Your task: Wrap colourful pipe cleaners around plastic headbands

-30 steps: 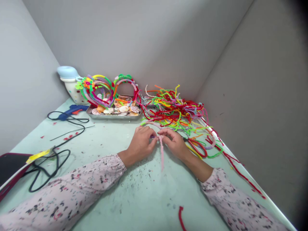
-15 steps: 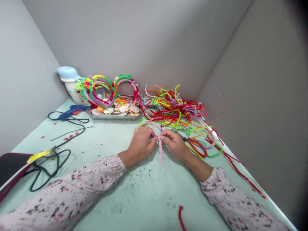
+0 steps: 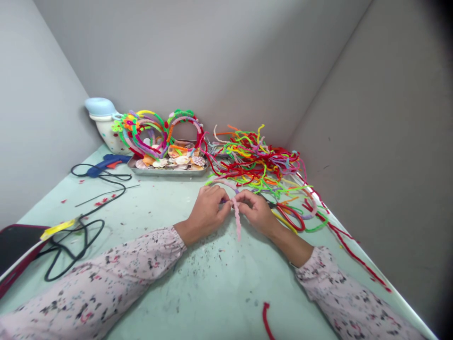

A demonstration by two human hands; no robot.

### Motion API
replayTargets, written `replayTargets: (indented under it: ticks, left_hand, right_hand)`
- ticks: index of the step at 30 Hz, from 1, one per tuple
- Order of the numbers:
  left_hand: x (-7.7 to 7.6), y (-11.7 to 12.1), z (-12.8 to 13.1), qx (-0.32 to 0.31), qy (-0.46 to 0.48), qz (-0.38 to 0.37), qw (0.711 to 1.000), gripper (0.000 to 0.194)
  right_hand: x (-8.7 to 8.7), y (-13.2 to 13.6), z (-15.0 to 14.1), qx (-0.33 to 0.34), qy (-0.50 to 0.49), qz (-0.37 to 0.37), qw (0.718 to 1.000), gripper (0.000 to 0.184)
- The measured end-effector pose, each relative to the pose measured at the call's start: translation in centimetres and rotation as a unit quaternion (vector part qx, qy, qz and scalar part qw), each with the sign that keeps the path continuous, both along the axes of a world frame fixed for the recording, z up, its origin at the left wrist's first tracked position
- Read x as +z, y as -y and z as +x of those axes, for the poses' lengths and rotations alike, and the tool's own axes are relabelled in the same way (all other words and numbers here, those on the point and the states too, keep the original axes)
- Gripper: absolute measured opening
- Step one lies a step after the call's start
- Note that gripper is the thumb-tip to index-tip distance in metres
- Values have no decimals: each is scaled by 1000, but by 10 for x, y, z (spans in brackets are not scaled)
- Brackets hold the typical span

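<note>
Over the middle of the table, my left hand (image 3: 211, 208) and my right hand (image 3: 257, 211) meet with fingertips pinched. Between them a pale pink pipe cleaner (image 3: 237, 222) hangs down, its upper end at both hands' fingertips. Just behind the fingers arches a headband (image 3: 224, 183) wrapped in pink, purple and green; its purple part runs into my left hand's grip. My fingers hide where the pink strand meets the band. Beside my right hand lie scissors with red handles (image 3: 290, 217), blades partly hidden.
A metal tray (image 3: 168, 173) of seashells holds several colourful headbands (image 3: 145, 137) at the back. Right of it spreads a heap of pipe cleaners (image 3: 258, 158). A blue glue gun (image 3: 106, 164), its black cord (image 3: 102, 208) and a cup (image 3: 106, 125) are on the left. A red piece (image 3: 266, 321) lies in front.
The hanging end of the pink pipe cleaner has swung slightly to the right. My right fingers have shifted a little at the pinch; my left hand stays almost still.
</note>
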State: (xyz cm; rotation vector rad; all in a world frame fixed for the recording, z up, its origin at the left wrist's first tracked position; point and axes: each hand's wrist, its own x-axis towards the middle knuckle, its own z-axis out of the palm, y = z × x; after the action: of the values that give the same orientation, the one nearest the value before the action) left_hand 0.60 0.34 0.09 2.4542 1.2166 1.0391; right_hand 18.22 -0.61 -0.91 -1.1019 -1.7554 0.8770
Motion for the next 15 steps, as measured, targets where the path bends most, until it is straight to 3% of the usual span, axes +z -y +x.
replayTargets:
  ticks: [15]
  left_hand:
    - [-1,-1,0,-13,5,-11,1000,9]
  right_hand:
    - [1,0,-2,-19,24,15,999,6]
